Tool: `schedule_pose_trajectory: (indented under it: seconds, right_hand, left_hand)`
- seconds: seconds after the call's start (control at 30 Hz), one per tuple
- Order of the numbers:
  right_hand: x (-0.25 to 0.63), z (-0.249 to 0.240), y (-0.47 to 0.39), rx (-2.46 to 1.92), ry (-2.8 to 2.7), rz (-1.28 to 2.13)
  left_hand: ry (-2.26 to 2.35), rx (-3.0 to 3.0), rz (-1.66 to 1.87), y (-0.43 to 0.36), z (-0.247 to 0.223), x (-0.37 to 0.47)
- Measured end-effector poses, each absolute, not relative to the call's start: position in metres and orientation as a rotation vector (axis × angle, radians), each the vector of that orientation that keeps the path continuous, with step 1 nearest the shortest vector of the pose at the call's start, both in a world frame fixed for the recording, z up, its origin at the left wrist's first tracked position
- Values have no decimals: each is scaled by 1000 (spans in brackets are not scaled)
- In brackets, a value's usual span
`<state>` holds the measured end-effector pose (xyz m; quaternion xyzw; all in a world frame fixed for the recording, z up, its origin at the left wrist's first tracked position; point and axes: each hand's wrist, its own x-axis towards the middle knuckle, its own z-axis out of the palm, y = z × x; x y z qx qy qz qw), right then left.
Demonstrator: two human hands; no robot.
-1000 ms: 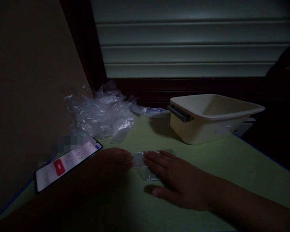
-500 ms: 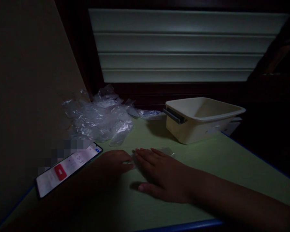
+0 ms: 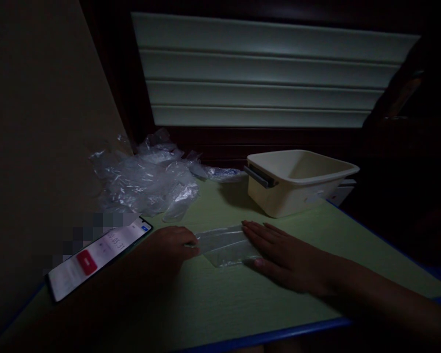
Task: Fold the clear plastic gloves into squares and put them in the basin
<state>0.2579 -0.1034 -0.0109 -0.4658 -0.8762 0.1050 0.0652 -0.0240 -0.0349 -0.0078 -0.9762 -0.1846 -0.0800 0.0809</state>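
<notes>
A clear plastic bag (image 3: pixel 226 245) lies stretched flat on the pale green table between my hands. My left hand (image 3: pixel 171 247) pinches its left end between thumb and fingers. On its right part rests my right hand (image 3: pixel 279 250), laid flat with the fingers stretched out and the thumb apart; the far right end of the bag is hidden beneath it.
Behind my left hand is a heap of crumpled clear plastic bags (image 3: pixel 147 181) against the wall. A phone (image 3: pixel 99 260) with a lit timer screen lies at the left. A cream plastic bin (image 3: pixel 286 198) with a grey handle stands at the back right. Blue edging (image 3: pixel 279 338) borders the table.
My right hand has slid to the right across the bag, away from my left hand, and more of the flattened bag shows. My left hand keeps its pinch. The view has shifted slightly.
</notes>
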Motion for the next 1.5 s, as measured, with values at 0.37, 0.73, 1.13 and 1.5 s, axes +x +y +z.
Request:
schedule_pose_trajectory:
  seconds: [0.37,0.73,1.13,1.5]
  right_hand:
    - [256,0,-75,-1318,-2330,373]
    - [247,-19,-55,-1357,-2164,472]
    - [246,-23,-57,-1227,-1893,893]
    - [254,-17,-60,-1411,-1966,913]
  left_hand:
    - [-536,-2939,-332,-36,-10,-23]
    - [-1008,-2992,-796,-39,-11,-13]
    - [-1865,-3173,-1063,-33,-12,-7]
    - [-2205,-3206,-1082,-29,-2,-15]
